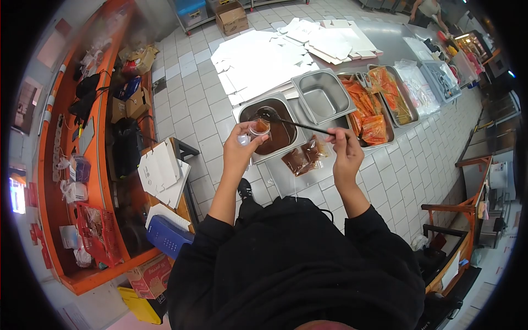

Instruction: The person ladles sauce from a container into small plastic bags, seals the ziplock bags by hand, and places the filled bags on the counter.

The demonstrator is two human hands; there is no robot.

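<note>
Sauce (281,141) could dribble down the small cup (260,127) pinched in the left hand (240,144) if the ladle (300,124), gripped near its end by the right hand (347,151), tilts carelessly.

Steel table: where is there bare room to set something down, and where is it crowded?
Free: steel table right of the white cardboard, beyond the orange-filled pans; inside the empty pan. Crowded: around the sauce pan, sauce packets and left hand.
</note>
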